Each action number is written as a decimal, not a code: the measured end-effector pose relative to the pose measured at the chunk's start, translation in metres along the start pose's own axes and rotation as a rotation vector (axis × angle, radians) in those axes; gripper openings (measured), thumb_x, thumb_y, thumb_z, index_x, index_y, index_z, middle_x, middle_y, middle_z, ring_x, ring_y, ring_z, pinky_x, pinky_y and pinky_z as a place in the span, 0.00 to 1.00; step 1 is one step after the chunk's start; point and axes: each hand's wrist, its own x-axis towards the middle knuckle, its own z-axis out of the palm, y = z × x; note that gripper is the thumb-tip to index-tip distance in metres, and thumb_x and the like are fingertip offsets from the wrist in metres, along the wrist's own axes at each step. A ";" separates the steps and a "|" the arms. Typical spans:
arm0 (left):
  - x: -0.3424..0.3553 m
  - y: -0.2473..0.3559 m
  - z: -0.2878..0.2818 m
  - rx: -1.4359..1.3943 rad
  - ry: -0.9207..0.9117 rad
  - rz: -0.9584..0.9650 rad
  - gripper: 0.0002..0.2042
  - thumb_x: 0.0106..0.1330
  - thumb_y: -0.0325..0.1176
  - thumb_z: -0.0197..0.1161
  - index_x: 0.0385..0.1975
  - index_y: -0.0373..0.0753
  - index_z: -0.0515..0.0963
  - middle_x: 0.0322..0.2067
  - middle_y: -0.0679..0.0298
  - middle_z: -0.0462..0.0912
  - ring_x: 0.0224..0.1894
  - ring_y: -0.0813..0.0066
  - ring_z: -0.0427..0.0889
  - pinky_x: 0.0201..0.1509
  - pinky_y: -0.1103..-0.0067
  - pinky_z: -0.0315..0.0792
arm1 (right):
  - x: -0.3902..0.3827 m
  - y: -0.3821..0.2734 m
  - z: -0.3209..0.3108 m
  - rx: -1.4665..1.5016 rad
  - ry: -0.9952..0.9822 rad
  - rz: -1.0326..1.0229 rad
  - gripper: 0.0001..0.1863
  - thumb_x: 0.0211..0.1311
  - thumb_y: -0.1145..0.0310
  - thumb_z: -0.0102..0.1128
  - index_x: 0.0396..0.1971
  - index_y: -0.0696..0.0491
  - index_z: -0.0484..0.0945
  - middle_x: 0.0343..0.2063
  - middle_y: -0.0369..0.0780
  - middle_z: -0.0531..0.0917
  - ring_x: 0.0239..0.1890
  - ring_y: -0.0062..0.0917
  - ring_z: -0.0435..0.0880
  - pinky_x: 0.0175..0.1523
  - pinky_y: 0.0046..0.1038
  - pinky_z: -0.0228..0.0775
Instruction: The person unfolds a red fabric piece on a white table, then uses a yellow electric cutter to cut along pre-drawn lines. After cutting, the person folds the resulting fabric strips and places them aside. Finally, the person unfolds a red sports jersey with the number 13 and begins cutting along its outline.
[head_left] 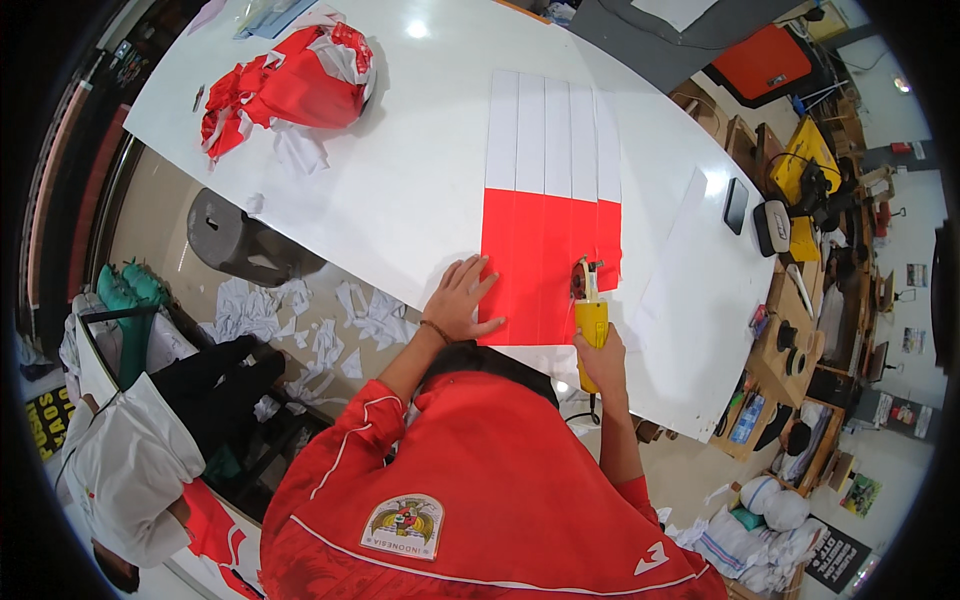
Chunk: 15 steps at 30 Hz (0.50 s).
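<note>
A flat piece of red and white cloth lies on the white table, its red part nearer me. Lines run lengthwise through it, and a strip at its right side stands slightly apart. My left hand rests with fingers spread on the cloth's left edge. In my right hand is a yellow electric rotary cutter, fingers wrapped round its body. The cutter's round blade head sits on the red part near the right strip. A black cord hangs from the cutter's near end.
Crumpled red and white fabric lies at the far left of the table. A phone and a dark case lie near the right edge. A grey stool and white scraps are on the floor; another person is at lower left.
</note>
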 end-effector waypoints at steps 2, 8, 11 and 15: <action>0.000 0.000 -0.001 0.005 0.022 -0.003 0.38 0.63 0.60 0.71 0.67 0.41 0.76 0.74 0.47 0.68 0.78 0.50 0.64 0.81 0.54 0.57 | 0.011 -0.005 0.000 0.029 -0.028 0.015 0.25 0.59 0.56 0.72 0.45 0.61 0.78 0.38 0.54 0.88 0.41 0.48 0.90 0.46 0.44 0.80; 0.000 -0.001 0.001 -0.034 0.096 0.021 0.39 0.61 0.57 0.74 0.67 0.39 0.75 0.72 0.44 0.70 0.76 0.45 0.67 0.79 0.52 0.61 | 0.040 -0.031 -0.004 0.022 -0.017 -0.045 0.26 0.60 0.53 0.72 0.47 0.61 0.79 0.39 0.52 0.88 0.41 0.44 0.91 0.46 0.42 0.81; 0.000 -0.001 0.001 -0.051 0.123 0.021 0.38 0.61 0.55 0.75 0.66 0.39 0.75 0.70 0.44 0.72 0.74 0.45 0.69 0.78 0.52 0.63 | 0.056 -0.042 -0.005 0.008 -0.026 -0.037 0.27 0.61 0.52 0.72 0.48 0.61 0.79 0.40 0.52 0.88 0.41 0.43 0.91 0.46 0.42 0.82; 0.001 -0.001 0.000 -0.056 0.131 0.009 0.37 0.61 0.55 0.75 0.65 0.38 0.76 0.69 0.44 0.73 0.73 0.45 0.70 0.77 0.53 0.65 | 0.077 -0.055 -0.005 -0.050 -0.031 -0.014 0.29 0.61 0.51 0.72 0.50 0.61 0.79 0.40 0.52 0.88 0.42 0.44 0.91 0.46 0.43 0.83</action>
